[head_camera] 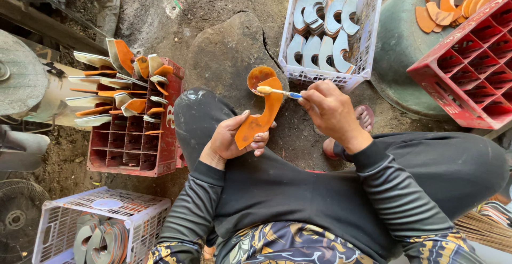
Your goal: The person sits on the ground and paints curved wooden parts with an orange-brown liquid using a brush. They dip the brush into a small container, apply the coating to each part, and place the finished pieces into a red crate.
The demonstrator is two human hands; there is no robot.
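Two hands work: the left hand (pixel 229 138) grips an orange curved blade (pixel 261 104), the right hand (pixel 330 112) pinches a small brush (pixel 277 91); strokes should probably stay thin, even, edge-to-edge.

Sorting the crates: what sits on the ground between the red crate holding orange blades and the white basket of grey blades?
In the head view, a cracked flat stone on bare dirt lies between red crate and white basket.

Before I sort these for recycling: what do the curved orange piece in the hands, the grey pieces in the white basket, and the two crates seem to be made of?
Curved orange piece: likely thin sheet metal, wet orange coating, flat with sharp edges. Grey pieces: probably the same metal, bare or primed, dull sheen. White basket and red crate: moulded plastic, with lattice walls and grid cells.
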